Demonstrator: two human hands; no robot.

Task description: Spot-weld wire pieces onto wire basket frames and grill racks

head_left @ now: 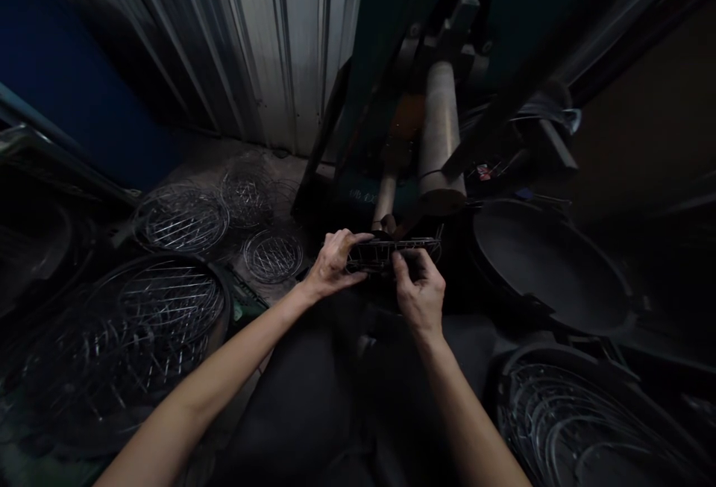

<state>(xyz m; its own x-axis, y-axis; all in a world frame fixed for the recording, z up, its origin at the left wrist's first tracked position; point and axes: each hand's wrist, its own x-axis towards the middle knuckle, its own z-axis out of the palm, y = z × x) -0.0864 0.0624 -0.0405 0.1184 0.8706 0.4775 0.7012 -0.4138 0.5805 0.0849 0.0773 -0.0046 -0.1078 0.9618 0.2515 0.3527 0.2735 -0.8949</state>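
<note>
A round wire rack [385,251] is held nearly edge-on between my two hands, just in front of the machine's lower rod [385,200]. My left hand [333,263] grips its left side, thumb and fingers closed around the wires. On the near right part of the rack, my right hand [418,286] pinches the wire between thumb and curled fingers. Above the rack is the machine's thick metal cylinder [440,136]. The far side of the rack is dark, and I cannot tell whether it touches the rod.
Several wire racks [182,218] lie on the floor to the left, and more fill a large tub [224,286]. At right are a dark round basin [553,263] and a tub of wire rings [582,412]. A corrugated metal wall [268,39] stands behind.
</note>
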